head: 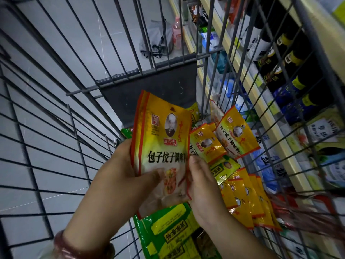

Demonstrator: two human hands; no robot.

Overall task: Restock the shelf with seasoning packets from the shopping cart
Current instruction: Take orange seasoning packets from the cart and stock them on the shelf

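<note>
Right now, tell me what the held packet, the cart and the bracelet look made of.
Held yellow packet: likely glossy plastic film; it creases and shines, printed with red edges, gripped by the left hand and right hand.
Cart: grey metal wire, judging by the thin rigid grid bars with a dull finish.
Bracelet: reddish, translucent-looking and polished; glass, stone or resin, cannot tell.

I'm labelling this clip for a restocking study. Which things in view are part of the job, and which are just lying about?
Part of the job:
left hand
right hand
held yellow packet
loose yellow packets
green packets
cart
shelf

Lying about:
grey bag
pink bottle
</note>
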